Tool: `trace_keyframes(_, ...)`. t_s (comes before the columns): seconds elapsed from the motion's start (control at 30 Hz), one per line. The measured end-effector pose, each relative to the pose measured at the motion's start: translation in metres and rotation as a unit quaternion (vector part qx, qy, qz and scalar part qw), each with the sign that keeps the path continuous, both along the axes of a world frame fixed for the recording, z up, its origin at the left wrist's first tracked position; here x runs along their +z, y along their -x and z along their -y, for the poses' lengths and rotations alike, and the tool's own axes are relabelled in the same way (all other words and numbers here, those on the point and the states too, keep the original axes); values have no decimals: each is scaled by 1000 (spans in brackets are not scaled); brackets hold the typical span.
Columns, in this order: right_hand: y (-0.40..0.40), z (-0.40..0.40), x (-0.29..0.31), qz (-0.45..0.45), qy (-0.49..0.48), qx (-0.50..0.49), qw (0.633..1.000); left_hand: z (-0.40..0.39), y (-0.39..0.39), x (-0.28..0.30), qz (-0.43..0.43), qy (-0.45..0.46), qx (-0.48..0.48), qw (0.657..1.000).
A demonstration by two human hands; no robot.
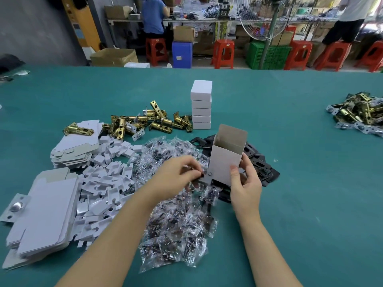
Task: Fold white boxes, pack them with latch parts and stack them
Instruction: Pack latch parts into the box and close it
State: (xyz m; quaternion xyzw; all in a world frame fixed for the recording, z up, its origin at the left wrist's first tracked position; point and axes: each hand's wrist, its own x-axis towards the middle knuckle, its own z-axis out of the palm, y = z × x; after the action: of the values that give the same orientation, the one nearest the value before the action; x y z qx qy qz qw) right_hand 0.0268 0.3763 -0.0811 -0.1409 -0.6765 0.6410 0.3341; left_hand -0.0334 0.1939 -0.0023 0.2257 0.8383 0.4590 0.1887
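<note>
The left hand [178,175] has its fingers curled tight at the lower end of the open white box [227,156], pinching a small grey flap or plate there (its fingertips and the blur hide which); the right hand [245,183] grips the box's lower right side, thumb on the front face, the other fingers tucked behind. The box stands with its long axis upright, leaning slightly right, open mouth up, near the middle of the table [300,183]; its bottom end is covered by both hands. Under them lie clear bagged parts [176,230] and black plates [261,162], partly buried; a stack of closed white boxes [201,104] stands behind; brass latches [145,121] and flat box blanks [43,214] lie toward the left edge.
</note>
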Motion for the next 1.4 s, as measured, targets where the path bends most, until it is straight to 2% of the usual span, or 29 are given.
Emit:
trace_keyframes(0.1,0,4,-2,13,-10,23,1000,18,8,6,38,-121,99,987)
trace_keyframes(0.17,0,6,-6,22,-19,34,999,26,12,8,20,-140,124,982)
trace_keyframes(0.27,-1,9,-8,27,-45,51,997,36,15,9,-8,-90,90,992)
trace_keyframes(0.37,-1,9,-8,36,-65,64,995,40,13,14,-71,-9,39,997)
trace_keyframes(0.47,-1,11,-5,43,-74,70,994,39,6,21,-132,-5,35,991)
trace_keyframes(0.67,-3,13,0,42,-66,85,993,34,5,43,-335,65,61,938)
trace_keyframes(0.9,-6,17,2,44,-75,122,989,11,-2,79,-439,93,28,893)
trace_keyframes(1.0,-5,17,0,48,-79,132,987,-5,1,81,-440,216,17,871)
trace_keyframes(1.1,-4,17,-2,48,-85,135,986,-21,12,77,-401,328,-10,855)
trace_keyframes(1.17,-3,17,-3,50,-80,133,987,-26,15,72,-360,335,-24,870)
trace_keyframes(1.27,-3,16,-5,50,-79,132,987,-29,13,64,-312,297,-36,902)
trace_keyframes(1.4,-2,16,-5,53,-78,131,987,-35,14,57,-245,294,-77,921)
